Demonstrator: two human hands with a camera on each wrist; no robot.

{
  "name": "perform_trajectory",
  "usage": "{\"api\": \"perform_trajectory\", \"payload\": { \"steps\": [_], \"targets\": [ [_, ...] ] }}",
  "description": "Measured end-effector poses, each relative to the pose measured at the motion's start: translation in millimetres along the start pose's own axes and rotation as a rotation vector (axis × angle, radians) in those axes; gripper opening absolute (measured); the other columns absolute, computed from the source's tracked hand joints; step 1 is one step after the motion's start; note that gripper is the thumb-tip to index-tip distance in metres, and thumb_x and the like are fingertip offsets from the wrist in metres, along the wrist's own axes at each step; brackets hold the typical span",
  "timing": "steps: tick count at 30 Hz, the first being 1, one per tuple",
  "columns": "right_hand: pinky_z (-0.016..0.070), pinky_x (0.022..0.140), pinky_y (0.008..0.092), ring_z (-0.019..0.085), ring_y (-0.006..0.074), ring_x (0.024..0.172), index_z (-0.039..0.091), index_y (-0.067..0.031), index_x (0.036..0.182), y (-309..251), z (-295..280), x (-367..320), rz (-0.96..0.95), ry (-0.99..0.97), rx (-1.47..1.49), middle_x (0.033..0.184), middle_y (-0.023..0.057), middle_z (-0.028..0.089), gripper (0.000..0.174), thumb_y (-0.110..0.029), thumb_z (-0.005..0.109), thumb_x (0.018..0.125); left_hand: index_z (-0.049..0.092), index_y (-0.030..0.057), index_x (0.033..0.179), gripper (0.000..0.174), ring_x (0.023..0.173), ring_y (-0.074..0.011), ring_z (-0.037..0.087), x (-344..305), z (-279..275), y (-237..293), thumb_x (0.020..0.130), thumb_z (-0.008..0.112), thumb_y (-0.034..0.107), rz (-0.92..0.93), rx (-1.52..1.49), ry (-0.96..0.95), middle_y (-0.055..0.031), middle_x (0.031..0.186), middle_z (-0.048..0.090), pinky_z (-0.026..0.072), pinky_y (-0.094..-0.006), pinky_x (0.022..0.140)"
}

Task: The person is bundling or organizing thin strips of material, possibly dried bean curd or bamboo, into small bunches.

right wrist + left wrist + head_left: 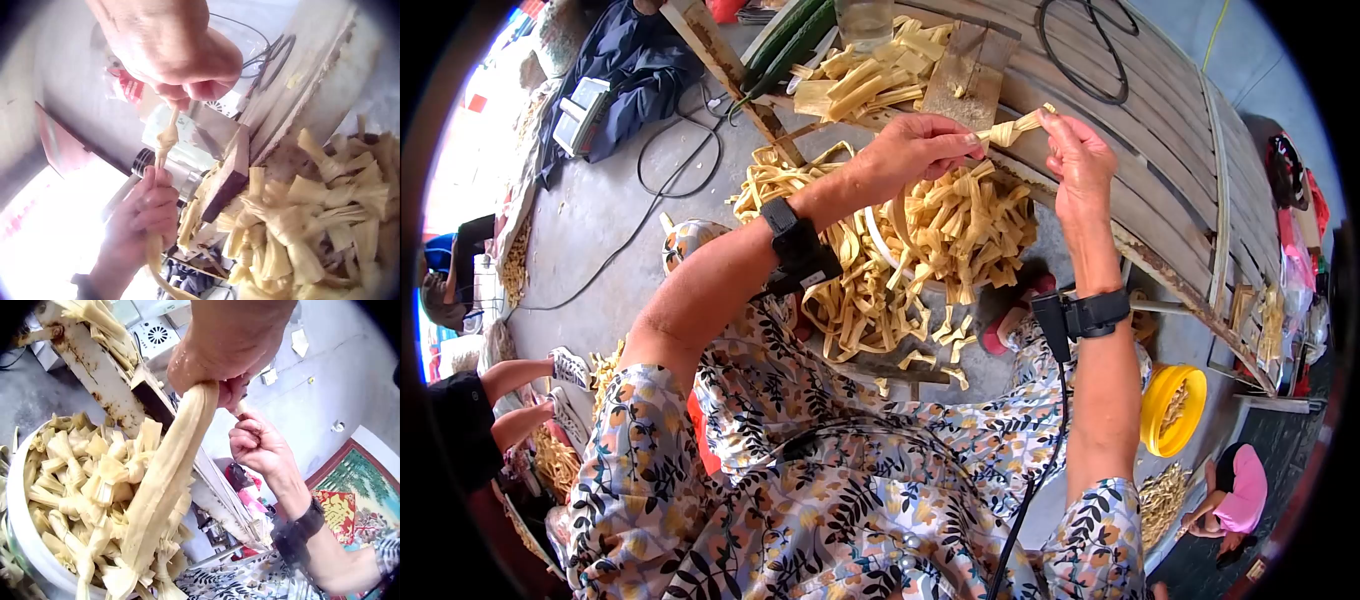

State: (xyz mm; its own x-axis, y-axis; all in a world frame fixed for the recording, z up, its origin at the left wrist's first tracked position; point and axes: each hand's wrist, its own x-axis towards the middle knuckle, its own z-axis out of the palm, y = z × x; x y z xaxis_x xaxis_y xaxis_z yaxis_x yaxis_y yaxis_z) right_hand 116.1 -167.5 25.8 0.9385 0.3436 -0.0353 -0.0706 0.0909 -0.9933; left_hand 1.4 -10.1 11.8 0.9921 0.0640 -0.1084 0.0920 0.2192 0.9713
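Observation:
A pale yellow strip with a knot is stretched between the two hands above the table's edge. The left hand grips one side of it, and the strip's long tail hangs from that hand in the left wrist view. At the other end, the right hand pinches the short tip between thumb and fingers. In the right wrist view the knot shows between the right hand and the left hand. Below the hands, a round tub is heaped with knotted strips.
On the slatted table lie a small wooden board, flat strips, a black cable and a glass jar. Long cucumbers lie beside them. A yellow bucket stands at the right on the floor.

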Motion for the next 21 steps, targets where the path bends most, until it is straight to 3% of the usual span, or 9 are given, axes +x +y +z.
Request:
{"api": "perform_trajectory", "payload": {
  "steps": [5,8,11,14,18,21],
  "targets": [
    [0.0367,0.049,0.0136,0.048,0.0024,0.061,0.063,-0.0064,0.089,-12.3,1.9,-8.0,0.1,-0.265,-0.124,0.074,-0.0014,0.059,0.03,-0.033,0.067,0.075,0.055,0.0008,0.084,0.025,0.047,-0.0017,0.027,-0.5,-14.2,1.9,0.09,0.045,0.023,-0.119,-0.311,-0.259,0.0079,0.056,0.033,0.0215,-0.0167,0.043],
    [0.046,0.056,0.014,0.056,0.0049,0.073,0.058,-0.0083,0.103,-3.8,6.0,-13.2,0.19,-0.547,-0.128,0.085,-0.0002,0.061,0.043,-0.039,0.065,0.075,0.054,0.0024,0.083,0.025,0.045,-0.0015,0.025,1.6,-15.4,0.6,0.091,0.044,0.024,-0.129,-0.305,-0.261,0.0085,0.055,0.033,0.0211,-0.0168,0.042],
    [0.0457,0.056,0.0132,0.056,0.0046,0.074,0.058,-0.0081,0.104,-0.4,10.5,-14.1,0.206,-0.626,-0.059,0.085,0.0003,0.061,0.04,-0.035,0.066,0.075,0.054,0.0018,0.083,0.025,0.045,-0.0014,0.025,1.5,-17.7,1.1,0.091,0.044,0.023,-0.112,-0.3,-0.254,0.0082,0.055,0.033,0.0207,-0.0169,0.042],
    [0.0408,0.051,0.0123,0.051,0.0021,0.067,0.061,-0.0055,0.099,-4.5,6.8,-10.5,0.198,-0.415,0.045,0.078,-0.0008,0.059,0.031,-0.026,0.066,0.077,0.055,0.0012,0.084,0.025,0.046,-0.0013,0.026,0.4,-22.6,2.5,0.091,0.045,0.023,-0.098,-0.252,-0.266,0.0079,0.055,0.033,0.0206,-0.0172,0.042],
    [0.0273,0.045,0.0152,0.038,0.0011,0.057,0.064,-0.0015,0.087,-4.2,-3.7,-2.4,0.103,-0.311,0.058,0.07,-0.0027,0.052,0.016,-0.014,0.064,0.078,0.056,-0.0005,0.092,0.026,0.047,-0.0017,0.026,-0.5,-21.3,2.0,0.091,0.045,0.023,-0.082,-0.193,-0.26,0.0077,0.055,0.033,0.0206,-0.0174,0.042],
    [0.0289,0.046,0.0147,0.039,0.0013,0.058,0.064,-0.0002,0.088,-1.8,3.5,-7.4,0.053,-0.321,0.117,0.069,-0.0015,0.052,0.016,-0.013,0.063,0.078,0.056,-0.0014,0.098,0.028,0.047,-0.002,0.026,-1.2,-17.8,1.9,0.09,0.045,0.024,-0.091,-0.198,-0.24,0.0076,0.055,0.032,0.0212,-0.0172,0.043]
  ]
}}
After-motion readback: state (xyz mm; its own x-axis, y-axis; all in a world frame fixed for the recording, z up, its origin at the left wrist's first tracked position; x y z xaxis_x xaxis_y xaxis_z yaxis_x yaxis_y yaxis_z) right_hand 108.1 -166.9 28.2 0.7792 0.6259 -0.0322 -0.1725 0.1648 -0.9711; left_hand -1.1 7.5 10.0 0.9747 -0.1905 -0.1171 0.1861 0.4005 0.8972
